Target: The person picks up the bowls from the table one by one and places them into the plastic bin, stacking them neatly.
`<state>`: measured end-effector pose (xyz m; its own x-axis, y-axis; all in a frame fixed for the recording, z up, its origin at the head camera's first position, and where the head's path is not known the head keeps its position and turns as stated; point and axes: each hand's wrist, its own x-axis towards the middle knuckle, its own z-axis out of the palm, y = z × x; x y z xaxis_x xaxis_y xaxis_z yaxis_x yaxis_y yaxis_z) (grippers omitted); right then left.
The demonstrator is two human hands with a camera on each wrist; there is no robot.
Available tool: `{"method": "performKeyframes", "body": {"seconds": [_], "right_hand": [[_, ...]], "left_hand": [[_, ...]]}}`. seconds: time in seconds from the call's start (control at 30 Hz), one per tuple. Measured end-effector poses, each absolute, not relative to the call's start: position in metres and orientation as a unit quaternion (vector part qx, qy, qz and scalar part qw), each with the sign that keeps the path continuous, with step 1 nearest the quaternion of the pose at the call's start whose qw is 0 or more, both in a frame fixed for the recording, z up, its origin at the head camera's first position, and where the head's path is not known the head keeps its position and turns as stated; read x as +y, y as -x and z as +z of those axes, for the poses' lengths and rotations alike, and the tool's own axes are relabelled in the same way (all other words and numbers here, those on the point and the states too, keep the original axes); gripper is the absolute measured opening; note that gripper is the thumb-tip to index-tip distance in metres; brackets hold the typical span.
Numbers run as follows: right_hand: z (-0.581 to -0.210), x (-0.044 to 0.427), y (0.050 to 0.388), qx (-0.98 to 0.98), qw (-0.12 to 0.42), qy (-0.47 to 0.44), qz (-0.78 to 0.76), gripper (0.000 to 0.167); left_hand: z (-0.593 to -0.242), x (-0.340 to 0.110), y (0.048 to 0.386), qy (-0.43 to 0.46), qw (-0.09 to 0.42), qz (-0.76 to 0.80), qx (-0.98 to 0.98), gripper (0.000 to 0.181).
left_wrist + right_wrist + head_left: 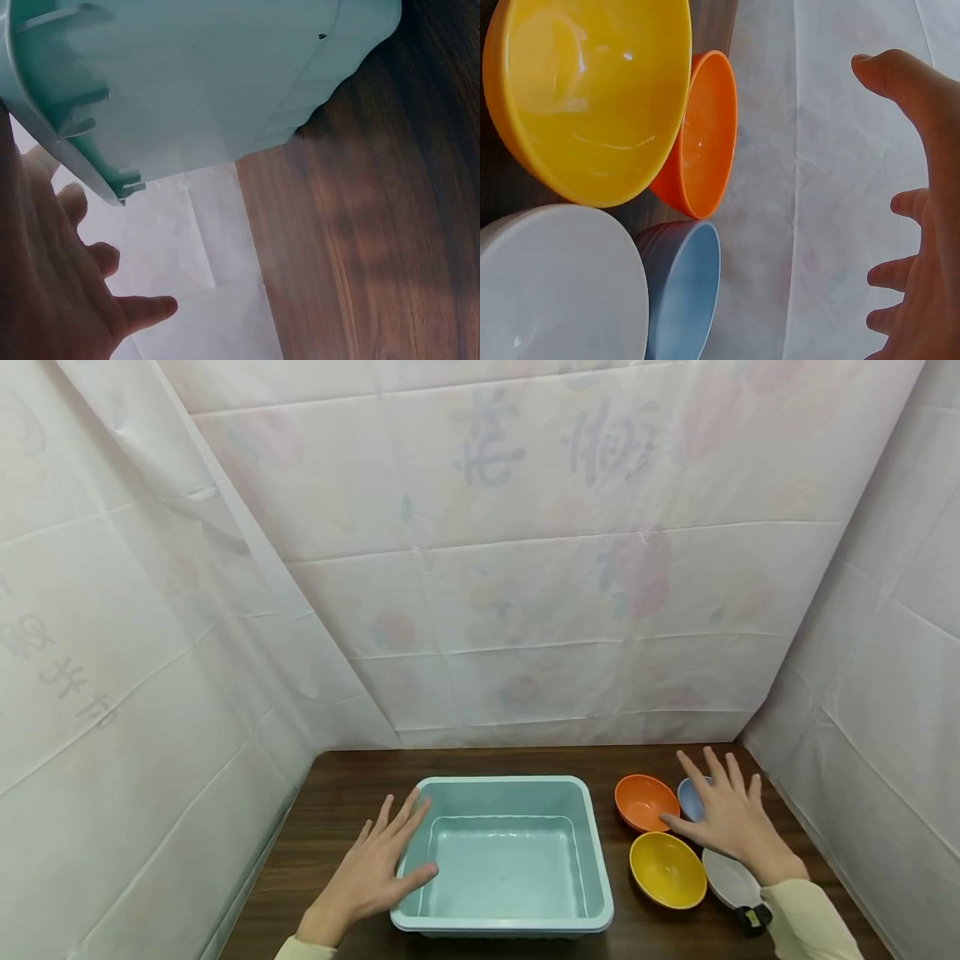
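Bowls [667, 870] sit beside the basin [506, 877], seemingly for easy reach, with left grip [371, 870] and right grip [729, 818] spread, holding nothing.

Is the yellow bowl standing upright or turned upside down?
Upright: the head view looks down into the yellow bowl, its mouth facing up and its inside showing.

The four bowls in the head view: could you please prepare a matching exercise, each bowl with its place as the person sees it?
1. Orange bowl
2. Yellow bowl
3. White bowl
4. Blue bowl

A. near row, right
B. far row, left
C. far row, right
D. near row, left

Pairs: 1-B, 2-D, 3-A, 4-C
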<state>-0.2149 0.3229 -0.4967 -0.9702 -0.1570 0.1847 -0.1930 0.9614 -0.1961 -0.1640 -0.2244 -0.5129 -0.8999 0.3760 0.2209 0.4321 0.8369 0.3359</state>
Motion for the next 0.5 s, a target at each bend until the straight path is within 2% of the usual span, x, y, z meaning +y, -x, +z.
{"method": "performKeyframes", "body": {"seconds": [0.5], "right_hand": [[-0.498, 0.314, 0.226, -0.986, 0.075, -0.096, 0.110, 0.109]], "left_hand": [[-0.515, -0.223, 0.166, 0.262, 0.072, -0.202, -0.941, 0.077]]}}
